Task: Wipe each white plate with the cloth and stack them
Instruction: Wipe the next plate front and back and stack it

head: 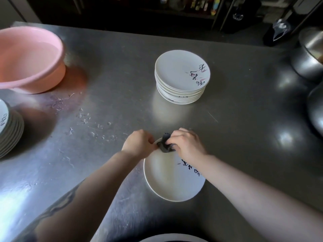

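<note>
1. A white plate [167, 182] is held low over the steel table [236, 137], near the front edge.
2. Its far rim is pinched by the left hand [139, 144], fingers curled.
3. A dark cloth [165, 144] is bunched on that rim, gripped in the curled fingers of the right hand [186, 145].
4. A stack [181, 77] of plates is seen further back.
5. A second stack [8, 126] and a pink basin [31, 62] are set at the left.
6. Water drops [90, 121] are scattered between.

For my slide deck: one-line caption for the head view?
Both hands wipe a white plate with a dark cloth beside stacked plates.
</note>
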A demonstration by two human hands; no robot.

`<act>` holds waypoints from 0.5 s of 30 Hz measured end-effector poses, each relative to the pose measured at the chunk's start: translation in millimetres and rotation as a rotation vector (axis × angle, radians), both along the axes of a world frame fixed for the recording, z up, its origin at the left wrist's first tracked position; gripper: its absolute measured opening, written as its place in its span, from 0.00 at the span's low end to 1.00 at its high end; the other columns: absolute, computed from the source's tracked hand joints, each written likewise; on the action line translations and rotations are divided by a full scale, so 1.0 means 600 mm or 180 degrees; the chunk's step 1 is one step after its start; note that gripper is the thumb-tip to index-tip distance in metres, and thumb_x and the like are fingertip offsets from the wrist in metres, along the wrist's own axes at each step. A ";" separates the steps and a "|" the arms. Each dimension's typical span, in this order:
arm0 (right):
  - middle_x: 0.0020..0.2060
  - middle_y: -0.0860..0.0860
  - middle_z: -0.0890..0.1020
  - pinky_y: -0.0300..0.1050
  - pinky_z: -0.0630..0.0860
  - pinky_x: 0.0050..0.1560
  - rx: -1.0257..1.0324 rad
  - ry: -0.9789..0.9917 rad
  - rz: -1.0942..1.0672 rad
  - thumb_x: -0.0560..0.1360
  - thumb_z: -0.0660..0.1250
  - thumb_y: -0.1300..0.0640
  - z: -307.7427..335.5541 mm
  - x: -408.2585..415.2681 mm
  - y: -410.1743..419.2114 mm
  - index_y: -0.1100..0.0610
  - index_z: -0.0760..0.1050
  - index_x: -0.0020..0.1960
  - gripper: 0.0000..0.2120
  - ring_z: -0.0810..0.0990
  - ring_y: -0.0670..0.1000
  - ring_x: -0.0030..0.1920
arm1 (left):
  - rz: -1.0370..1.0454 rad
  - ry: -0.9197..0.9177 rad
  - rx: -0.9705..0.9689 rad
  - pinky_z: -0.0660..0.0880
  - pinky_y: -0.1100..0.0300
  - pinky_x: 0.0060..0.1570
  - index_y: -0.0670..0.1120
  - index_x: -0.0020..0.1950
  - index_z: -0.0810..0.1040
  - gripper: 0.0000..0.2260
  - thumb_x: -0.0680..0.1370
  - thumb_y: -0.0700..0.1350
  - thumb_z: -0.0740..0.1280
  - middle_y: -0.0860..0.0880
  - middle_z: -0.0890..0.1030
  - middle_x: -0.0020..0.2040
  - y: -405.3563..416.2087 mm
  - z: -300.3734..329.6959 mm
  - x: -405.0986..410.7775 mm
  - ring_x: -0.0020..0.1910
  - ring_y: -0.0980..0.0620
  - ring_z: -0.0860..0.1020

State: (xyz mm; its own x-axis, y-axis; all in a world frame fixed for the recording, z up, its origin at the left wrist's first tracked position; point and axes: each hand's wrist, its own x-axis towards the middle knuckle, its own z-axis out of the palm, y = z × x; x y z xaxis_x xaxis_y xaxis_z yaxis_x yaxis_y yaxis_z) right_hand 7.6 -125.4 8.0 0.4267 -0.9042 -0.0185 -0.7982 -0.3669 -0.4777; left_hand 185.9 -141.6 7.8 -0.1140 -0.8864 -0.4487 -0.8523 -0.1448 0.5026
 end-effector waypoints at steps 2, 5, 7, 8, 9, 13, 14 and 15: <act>0.39 0.52 0.82 0.50 0.74 0.41 0.0068 0.0149 -0.0138 0.67 0.71 0.66 -0.001 -0.014 -0.002 0.55 0.85 0.44 0.09 0.75 0.56 0.43 | 0.0060 0.0018 0.0338 0.76 0.58 0.33 0.41 0.33 0.76 0.10 0.70 0.42 0.73 0.45 0.81 0.30 0.009 -0.006 0.019 0.34 0.44 0.81; 0.41 0.50 0.80 0.50 0.73 0.44 0.0139 0.0292 -0.0336 0.70 0.67 0.64 -0.003 -0.035 0.001 0.52 0.84 0.47 0.11 0.73 0.53 0.47 | -0.0195 -0.0043 0.0990 0.72 0.67 0.25 0.42 0.32 0.79 0.10 0.72 0.43 0.71 0.49 0.83 0.29 0.019 -0.007 0.046 0.24 0.53 0.78; 0.41 0.50 0.80 0.51 0.73 0.44 0.0133 0.0296 -0.0294 0.70 0.67 0.64 -0.003 -0.028 0.002 0.53 0.84 0.46 0.11 0.73 0.53 0.46 | -0.0477 -0.0359 0.0769 0.72 0.66 0.31 0.45 0.34 0.78 0.10 0.72 0.47 0.72 0.50 0.84 0.33 0.013 -0.004 0.037 0.29 0.54 0.79; 0.41 0.50 0.81 0.51 0.73 0.43 0.0146 0.0277 -0.0258 0.70 0.67 0.64 -0.003 -0.019 0.002 0.53 0.84 0.46 0.11 0.73 0.53 0.46 | -0.0475 -0.0469 0.0408 0.74 0.63 0.36 0.46 0.36 0.78 0.08 0.72 0.48 0.72 0.51 0.83 0.37 0.009 -0.004 0.028 0.36 0.51 0.80; 0.41 0.51 0.81 0.50 0.73 0.43 0.0150 0.0239 -0.0220 0.69 0.68 0.64 -0.003 -0.011 0.002 0.53 0.85 0.46 0.11 0.73 0.54 0.46 | -0.0362 -0.0457 0.0070 0.74 0.60 0.40 0.48 0.39 0.78 0.07 0.72 0.49 0.73 0.49 0.83 0.41 0.004 -0.002 0.017 0.42 0.48 0.80; 0.40 0.53 0.82 0.50 0.74 0.40 0.0116 0.0142 -0.0114 0.68 0.69 0.65 -0.005 -0.008 0.002 0.55 0.85 0.44 0.10 0.75 0.57 0.43 | 0.0051 -0.0196 0.0055 0.72 0.58 0.35 0.45 0.36 0.74 0.09 0.72 0.44 0.72 0.44 0.81 0.35 0.004 -0.008 0.009 0.41 0.42 0.82; 0.39 0.52 0.81 0.50 0.74 0.40 0.0089 0.0167 -0.0193 0.68 0.69 0.66 -0.006 -0.016 0.002 0.55 0.85 0.43 0.10 0.75 0.56 0.43 | 0.0103 -0.0059 0.0369 0.74 0.59 0.31 0.43 0.35 0.74 0.09 0.73 0.42 0.71 0.43 0.82 0.32 0.008 -0.012 0.018 0.36 0.43 0.83; 0.40 0.51 0.81 0.50 0.74 0.40 0.0083 0.0231 -0.0298 0.68 0.69 0.66 -0.005 -0.026 0.003 0.54 0.85 0.43 0.11 0.75 0.56 0.44 | 0.0120 0.0074 0.0754 0.75 0.61 0.28 0.41 0.35 0.74 0.09 0.74 0.40 0.69 0.43 0.83 0.30 0.015 -0.013 0.027 0.31 0.45 0.82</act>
